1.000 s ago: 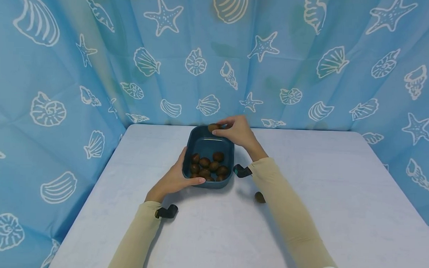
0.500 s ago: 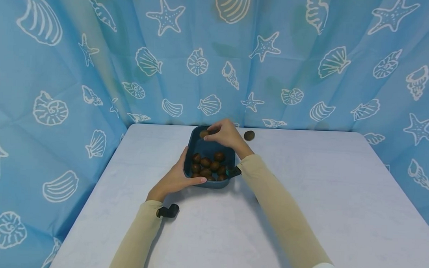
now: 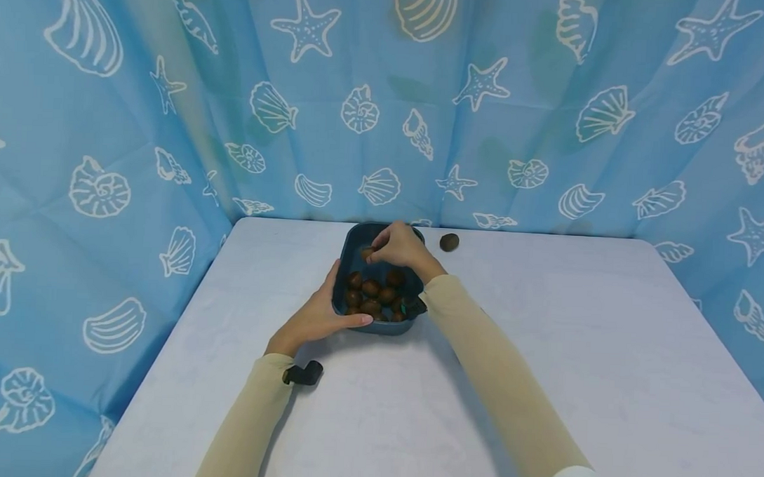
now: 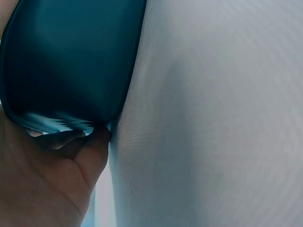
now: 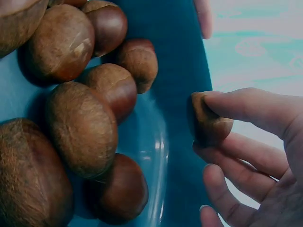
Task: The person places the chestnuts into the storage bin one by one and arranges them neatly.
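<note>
My left hand (image 3: 319, 313) grips a dark blue tub (image 3: 354, 239) by its left side, thumb along the near rim. In the left wrist view, the palm lies close to the tub's outer wall (image 4: 66, 61). My right hand (image 3: 400, 247) is over the far part of the tub, pinching a brown chestnut (image 5: 213, 118) between thumb and fingers. The remaining right-hand fingers are loosely bent. Several chestnuts (image 3: 370, 288) lie heaped toward the near end of the tub, glossy brown with rough, paler patches in the right wrist view.
One chestnut (image 3: 448, 242) lies on the white-covered table (image 3: 605, 358), right of the tub near the back edge. A blue curtain (image 3: 512, 131) with shell and starfish prints hangs behind the table and along its left.
My right hand has carried the chestnut left and down into the tub. The back-right chestnut has come into view; another on the table is now hidden by the right sleeve. My left hand keeps its hold.
</note>
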Demonstrator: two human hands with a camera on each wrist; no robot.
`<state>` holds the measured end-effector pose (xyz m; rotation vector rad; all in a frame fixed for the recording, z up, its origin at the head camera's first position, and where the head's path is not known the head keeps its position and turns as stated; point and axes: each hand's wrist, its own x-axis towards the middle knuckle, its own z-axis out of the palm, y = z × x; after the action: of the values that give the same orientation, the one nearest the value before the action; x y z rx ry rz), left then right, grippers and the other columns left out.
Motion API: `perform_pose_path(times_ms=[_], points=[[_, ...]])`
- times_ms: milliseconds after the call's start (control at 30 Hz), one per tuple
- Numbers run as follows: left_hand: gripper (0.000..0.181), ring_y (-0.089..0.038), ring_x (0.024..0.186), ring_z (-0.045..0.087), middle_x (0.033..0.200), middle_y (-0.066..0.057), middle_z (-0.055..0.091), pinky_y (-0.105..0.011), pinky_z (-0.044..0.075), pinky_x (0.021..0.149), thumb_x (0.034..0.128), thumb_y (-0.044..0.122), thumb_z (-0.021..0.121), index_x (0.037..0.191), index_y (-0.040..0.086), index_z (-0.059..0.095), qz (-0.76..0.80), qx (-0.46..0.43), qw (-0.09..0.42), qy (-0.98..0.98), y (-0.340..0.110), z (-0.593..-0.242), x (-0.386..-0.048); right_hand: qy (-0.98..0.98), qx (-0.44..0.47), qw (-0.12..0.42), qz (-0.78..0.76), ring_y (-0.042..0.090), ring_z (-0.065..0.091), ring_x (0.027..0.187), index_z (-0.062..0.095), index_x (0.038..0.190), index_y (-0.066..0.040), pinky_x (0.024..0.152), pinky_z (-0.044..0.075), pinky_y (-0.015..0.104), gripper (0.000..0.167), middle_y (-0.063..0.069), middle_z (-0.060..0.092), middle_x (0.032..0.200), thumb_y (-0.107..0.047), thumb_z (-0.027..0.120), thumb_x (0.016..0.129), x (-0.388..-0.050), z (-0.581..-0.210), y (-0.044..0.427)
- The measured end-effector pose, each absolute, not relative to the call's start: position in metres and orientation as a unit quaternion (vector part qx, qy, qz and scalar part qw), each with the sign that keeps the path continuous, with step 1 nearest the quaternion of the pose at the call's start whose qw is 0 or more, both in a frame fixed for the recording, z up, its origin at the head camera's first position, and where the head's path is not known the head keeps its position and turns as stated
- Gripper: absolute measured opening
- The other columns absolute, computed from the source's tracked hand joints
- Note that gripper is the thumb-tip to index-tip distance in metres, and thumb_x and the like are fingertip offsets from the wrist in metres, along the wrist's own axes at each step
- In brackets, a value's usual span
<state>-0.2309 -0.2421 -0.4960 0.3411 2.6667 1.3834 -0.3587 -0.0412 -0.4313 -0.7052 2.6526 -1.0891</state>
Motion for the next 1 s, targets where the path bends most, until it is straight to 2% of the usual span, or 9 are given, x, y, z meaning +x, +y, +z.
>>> perform_pose_path(times_ms=[233, 400, 667, 1000], points=[[0.127, -0.033, 0.158, 0.029, 0.175, -0.004, 0.014, -0.066, 0.028, 0.123, 0.0813, 0.058, 0.082, 0.167, 0.03, -0.008, 0.458, 0.129, 0.045, 0.878, -0.242, -0.497, -0.233, 0.907, -0.24, 0.117, -0.326, 0.031, 0.072, 0.108, 0.081, 0.104, -0.004, 0.096, 0.06, 0.045, 0.027, 0.012, 0.079, 0.111, -0.019, 0.087, 0.081, -0.361, -0.434, -0.046], [0.125, -0.031, 0.157, 0.031, 0.174, -0.003, 0.018, -0.065, 0.029, 0.123, 0.0826, 0.052, 0.083, 0.167, 0.03, -0.006, 0.462, 0.134, 0.04, 0.876, -0.243, -0.499, -0.236, 0.92, -0.232, 0.117, -0.294, 0.031, 0.071, 0.111, 0.081, 0.104, -0.005, 0.1, 0.058, 0.047, 0.028, 0.011, 0.078, 0.113, -0.018, 0.087, 0.08, -0.359, -0.434, -0.05], [0.125, -0.033, 0.161, 0.023, 0.176, -0.001, 0.009, -0.068, 0.025, 0.124, 0.0838, 0.051, 0.082, 0.167, 0.03, -0.009, 0.46, 0.123, 0.052, 0.878, -0.242, -0.5, -0.234, 0.933, -0.218, 0.139, -0.249, 0.03, 0.071, 0.109, 0.08, 0.106, -0.008, 0.1, 0.057, 0.05, 0.026, 0.01, 0.077, 0.117, -0.02, 0.086, 0.083, -0.352, -0.434, -0.057], [0.125, -0.032, 0.161, 0.023, 0.176, 0.002, 0.009, -0.068, 0.025, 0.124, 0.0844, 0.047, 0.083, 0.167, 0.031, -0.009, 0.465, 0.121, 0.052, 0.875, -0.241, -0.498, -0.233, 0.936, -0.217, 0.136, -0.241, 0.031, 0.072, 0.111, 0.079, 0.109, -0.006, 0.1, 0.058, 0.05, 0.028, 0.01, 0.077, 0.118, -0.019, 0.085, 0.084, -0.351, -0.434, -0.058]])
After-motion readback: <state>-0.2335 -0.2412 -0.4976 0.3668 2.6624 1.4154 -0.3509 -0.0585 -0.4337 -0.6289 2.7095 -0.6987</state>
